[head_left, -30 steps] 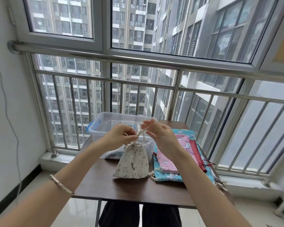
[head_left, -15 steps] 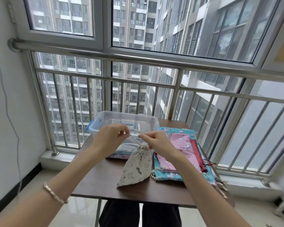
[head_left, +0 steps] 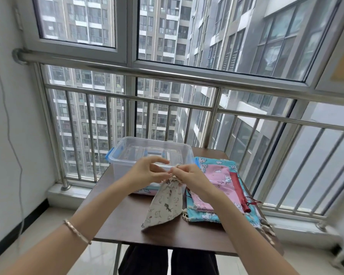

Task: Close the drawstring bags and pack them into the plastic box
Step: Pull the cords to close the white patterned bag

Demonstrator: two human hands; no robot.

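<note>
Left hand point(head_left: 147, 172) and right hand point(head_left: 190, 178) meet fingertip to fingertip above the brown desk point(head_left: 125, 221), in front of the plastic box point(head_left: 151, 140). Box: clear, lidless, blue latches, far left of the desk. Just right of it I log a flat stack: blue bag point(head_left: 204, 216) lowest, pink bag point(head_left: 219, 178) on top, a narrow red cloth piece point(head_left: 239, 192) along the pink one's right edge. Cream bag point(head_left: 165, 205): neck gathered, hanging tilted, bottom corner touching the desk, just left of the stack. Right hand pinches the neck, with the cord point(head_left: 177, 165) looped over one finger. Left hand: fingers curled at the neck; I cannot tell whether they grip the cord. Bracelet point(head_left: 76, 232) on the left wrist.
</note>
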